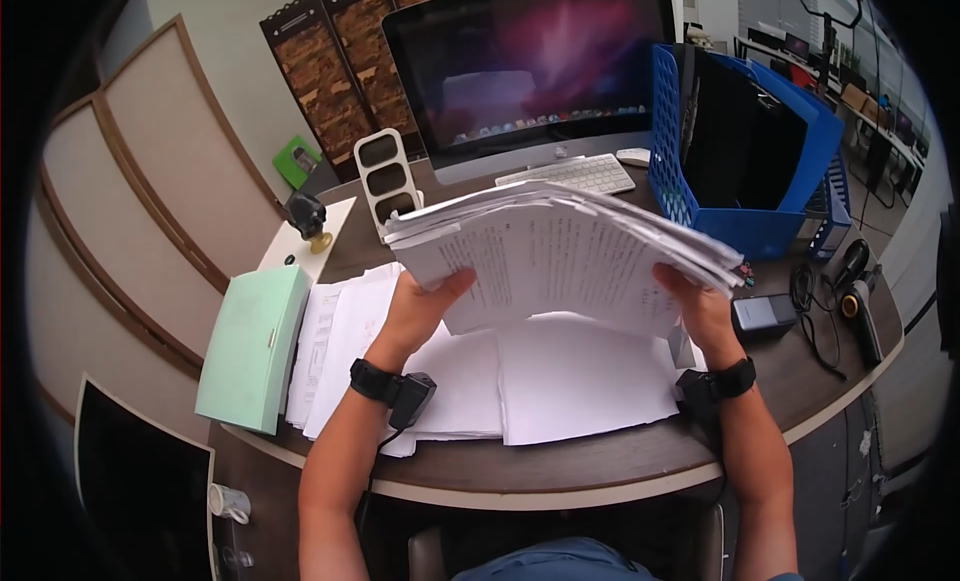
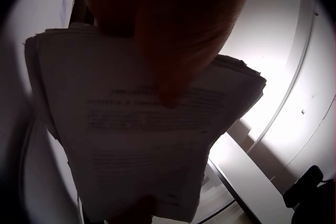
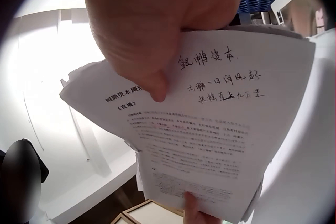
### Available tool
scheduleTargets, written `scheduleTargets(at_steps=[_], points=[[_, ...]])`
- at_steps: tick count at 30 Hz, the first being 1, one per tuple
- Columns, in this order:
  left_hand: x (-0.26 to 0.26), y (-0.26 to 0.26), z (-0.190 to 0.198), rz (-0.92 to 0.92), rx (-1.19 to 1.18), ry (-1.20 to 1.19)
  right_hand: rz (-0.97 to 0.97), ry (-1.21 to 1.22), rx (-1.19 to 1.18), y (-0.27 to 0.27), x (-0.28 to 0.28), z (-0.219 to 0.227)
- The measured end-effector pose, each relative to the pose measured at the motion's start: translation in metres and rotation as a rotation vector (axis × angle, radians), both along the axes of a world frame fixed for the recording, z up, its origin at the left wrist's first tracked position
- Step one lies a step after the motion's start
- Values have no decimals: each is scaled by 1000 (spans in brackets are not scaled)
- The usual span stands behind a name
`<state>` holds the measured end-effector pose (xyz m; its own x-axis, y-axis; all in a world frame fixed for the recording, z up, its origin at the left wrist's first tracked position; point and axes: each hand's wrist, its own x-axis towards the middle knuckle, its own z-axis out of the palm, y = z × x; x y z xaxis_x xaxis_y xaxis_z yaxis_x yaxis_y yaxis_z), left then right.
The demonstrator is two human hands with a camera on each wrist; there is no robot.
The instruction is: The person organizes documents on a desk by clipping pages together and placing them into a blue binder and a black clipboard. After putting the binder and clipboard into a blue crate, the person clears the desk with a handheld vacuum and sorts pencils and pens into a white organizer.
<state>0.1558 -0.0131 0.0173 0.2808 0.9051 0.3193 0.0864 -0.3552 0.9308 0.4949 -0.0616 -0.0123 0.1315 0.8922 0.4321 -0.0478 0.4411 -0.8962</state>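
Both hands hold a thick stack of printed papers (image 1: 560, 251) up off the desk, one at each end. The left hand (image 1: 425, 306) grips its left end, thumb over the printed face. At the other end the right hand (image 1: 700, 306) grips with its thumb on the same face. The stack bows, and its sheets fan slightly at the right edge. In the right wrist view, the sheet (image 3: 210, 124) facing the camera carries print and handwritten lines, with the right hand (image 3: 152, 29) over its top. The left wrist view shows the left hand (image 2: 173, 29) darkly against the stack.
White sheets (image 1: 590, 381) lie on the desk below the hands. A mint-green file box (image 1: 255, 346) and more papers (image 1: 345, 321) are at left. Behind stand a monitor (image 1: 535, 71), a keyboard (image 1: 580, 173) and a blue file holder (image 1: 750, 226). Cables (image 1: 815, 301) lie at right.
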Motion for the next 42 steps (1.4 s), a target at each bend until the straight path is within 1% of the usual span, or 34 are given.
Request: scheduleTargets(at_steps=[2,3,4,5,6,8,9,10,11,12,13,15,16,18,19,20,22,24,26,28,30,32,33,35,36,38,39,41,42], points=[[-1,-2,0,-21,5,-14,33,67,-52,-5,-3,8],[-4,-1,-1,-39,-20,40,31,70,-50,-4,-3,8],[-5,0,-2,-59,-42,94,26,-33,-31,-2,-3,8],[-4,1,-3,-64,-39,94,19,-136,-15,-1,-2,8],[-4,2,-5,-57,-76,60,16,-137,-16,0,0,4],[-3,0,-7,-46,-119,25,-19,-71,-23,4,4,-7],[-1,-1,-6,-33,-69,-38,-22,-62,-37,4,6,-6],[0,-1,-5,-20,-16,-99,47,100,-6,0,3,-4],[-1,-1,-5,-17,-18,-99,73,91,-51,-3,5,1],[-3,-1,-4,-27,-30,-43,97,83,-94,-4,7,4],[-4,1,-1,-42,-36,14,94,84,-89,-2,7,2],[-4,1,-3,-68,-56,19,30,-107,-117,2,6,-4],[-3,0,-4,-89,-85,24,24,-107,-115,3,6,-4],[-1,-1,-5,-97,-106,-17,55,-23,-137,3,5,-6],[0,-2,-4,-84,-103,-31,56,-24,-140,2,6,-8],[0,-3,-2,-69,-96,-45,92,41,-117,3,6,-8],[-2,-5,3,-66,-95,-15,164,173,-70,4,8,-8],[-3,-5,5,-73,-93,16,190,211,-96,3,9,-9],[-3,-6,2,-38,-124,18,199,162,-149,-2,3,2],[-6,-8,0,-49,-120,20,218,154,-131,-2,3,3],[-8,-8,1,-52,-116,20,251,67,-277,-3,5,7],[-11,-6,2,-63,-134,-45,268,21,-291,-4,6,10],[-10,-7,4,-64,-132,-45,370,55,-302,-3,9,7],[-10,-11,11,-89,-212,-89,558,128,-333,-3,12,6],[-13,-11,10,-89,-212,-89,558,129,-333,-3,12,5],[-20,-10,9,-104,-328,-65,639,158,-417,-3,12,4],[-20,-10,7,-105,-328,-65,639,158,-417,-3,10,3],[-21,-12,4,-70,-356,-21,503,87,-455,-3,1,2],[-22,-12,4,-69,-356,-21,503,87,-454,-3,-1,2]])
